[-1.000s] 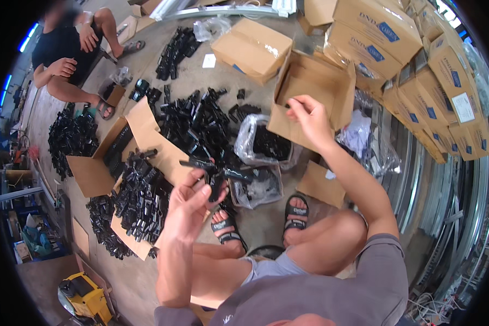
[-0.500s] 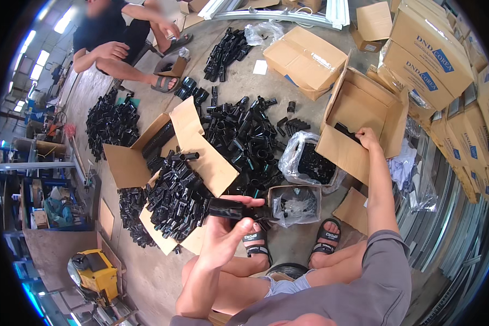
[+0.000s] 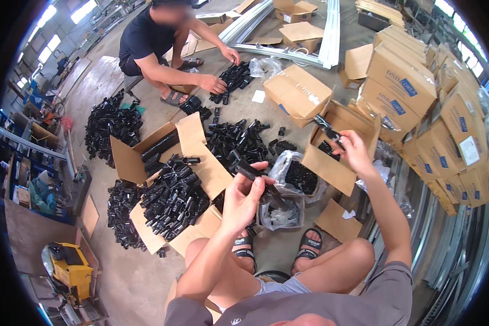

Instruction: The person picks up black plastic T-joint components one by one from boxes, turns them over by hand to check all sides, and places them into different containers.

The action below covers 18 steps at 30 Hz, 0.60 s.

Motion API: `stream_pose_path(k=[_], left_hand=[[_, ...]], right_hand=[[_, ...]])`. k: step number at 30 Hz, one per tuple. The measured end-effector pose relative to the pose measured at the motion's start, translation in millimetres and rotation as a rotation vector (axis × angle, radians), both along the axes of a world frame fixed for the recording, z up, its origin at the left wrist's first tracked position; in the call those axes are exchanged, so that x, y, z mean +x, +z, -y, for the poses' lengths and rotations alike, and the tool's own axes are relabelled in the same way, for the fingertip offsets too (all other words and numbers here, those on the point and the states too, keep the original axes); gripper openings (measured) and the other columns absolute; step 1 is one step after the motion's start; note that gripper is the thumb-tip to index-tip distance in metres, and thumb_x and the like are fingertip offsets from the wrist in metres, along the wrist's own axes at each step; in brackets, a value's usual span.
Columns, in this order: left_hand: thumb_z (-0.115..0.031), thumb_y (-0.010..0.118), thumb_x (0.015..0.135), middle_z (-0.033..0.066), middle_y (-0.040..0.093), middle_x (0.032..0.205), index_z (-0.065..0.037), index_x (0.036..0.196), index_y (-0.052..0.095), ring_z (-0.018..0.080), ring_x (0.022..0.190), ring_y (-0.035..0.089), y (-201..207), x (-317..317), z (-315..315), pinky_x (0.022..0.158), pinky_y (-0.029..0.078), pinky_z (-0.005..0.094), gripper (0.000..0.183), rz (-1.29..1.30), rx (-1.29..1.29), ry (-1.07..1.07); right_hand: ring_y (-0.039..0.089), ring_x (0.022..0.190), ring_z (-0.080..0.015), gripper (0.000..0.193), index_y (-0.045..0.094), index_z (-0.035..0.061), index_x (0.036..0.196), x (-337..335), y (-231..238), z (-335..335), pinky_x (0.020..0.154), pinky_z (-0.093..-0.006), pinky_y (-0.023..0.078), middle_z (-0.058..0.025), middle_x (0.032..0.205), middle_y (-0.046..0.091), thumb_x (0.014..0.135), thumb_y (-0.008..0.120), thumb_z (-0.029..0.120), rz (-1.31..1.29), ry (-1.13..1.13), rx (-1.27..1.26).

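My left hand (image 3: 243, 198) is closed around a long black plastic piece (image 3: 249, 171), fingers wrapped over its middle. It hangs over a small box lined with a clear bag (image 3: 280, 218). Farther right, my right hand (image 3: 354, 151) grips another black plastic piece (image 3: 327, 129) by its near end, above an opened carton (image 3: 331, 173). More black pieces show inside that carton. Between the two boxes, a clear plastic bag (image 3: 279, 168) holds many small black parts.
Heaps of black plastic pieces (image 3: 171, 201) spill from an opened carton (image 3: 127, 163) at left. Stacked cartons (image 3: 402, 81) and metal profiles (image 3: 445, 255) stand at right. A co-worker (image 3: 152, 41) crouches at a far heap (image 3: 236, 79). A yellow machine (image 3: 73, 271) stands lower left.
My right hand has risen out of the carton with a black piece in it. My left hand's piece has tilted downward to the right. The co-worker has leaned in, both hands at the far heap.
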<state>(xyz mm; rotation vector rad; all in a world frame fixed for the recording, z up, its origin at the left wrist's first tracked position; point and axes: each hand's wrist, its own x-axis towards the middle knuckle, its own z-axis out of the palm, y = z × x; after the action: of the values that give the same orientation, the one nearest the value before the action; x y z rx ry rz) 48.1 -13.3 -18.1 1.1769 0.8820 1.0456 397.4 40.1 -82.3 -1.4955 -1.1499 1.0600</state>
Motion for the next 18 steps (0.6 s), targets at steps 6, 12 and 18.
stream_pose_path(k=[6, 12, 18], left_hand=[[-0.019, 0.067, 0.095, 0.0106, 0.061, 0.133, 0.0, 0.132, 0.058, 0.0145, 0.109, 0.062, 7.8, 8.4, 5.3, 0.1, 0.046, 0.0328, 0.043, 0.154, 0.028, -0.031], [-0.002, 0.073, 0.087, 0.0083, 0.056, 0.139, 0.0, 0.13, 0.058, 0.0119, 0.106, 0.063, 11.3, 5.5, 23.3, 0.093, 0.053, 0.03, 0.046, 0.339, 0.127, -0.195], [-0.003, 0.075, 0.086, 0.0073, 0.068, 0.115, 0.0, 0.136, 0.054, 0.0097, 0.104, 0.063, 8.9, -2.1, 31.9, 0.091, 0.052, 0.0269, 0.055, 0.274, 0.098, -0.072]], right_hand=[[0.057, 0.067, -0.0146, 0.03, 0.056, 0.0043, 0.12, -105.6, 101.0, 102.7, 0.052, -0.0213, 0.038, -0.0114, 0.099, 0.064, 0.107, 0.042, 0.027, -0.771, 0.29, -0.112], [0.052, 0.061, -0.0152, 0.028, 0.057, 0.003, 0.114, -138.4, 87.3, 130.2, 0.05, -0.0227, 0.036, -0.0105, 0.095, 0.062, 0.107, 0.044, 0.026, -1.019, 0.195, -0.174], [0.051, 0.061, -0.0138, 0.025, 0.055, 0.0043, 0.114, -152.6, 85.4, 127.1, 0.051, -0.0226, 0.036, -0.0091, 0.094, 0.061, 0.107, 0.042, 0.024, -0.812, 0.172, -0.081]])
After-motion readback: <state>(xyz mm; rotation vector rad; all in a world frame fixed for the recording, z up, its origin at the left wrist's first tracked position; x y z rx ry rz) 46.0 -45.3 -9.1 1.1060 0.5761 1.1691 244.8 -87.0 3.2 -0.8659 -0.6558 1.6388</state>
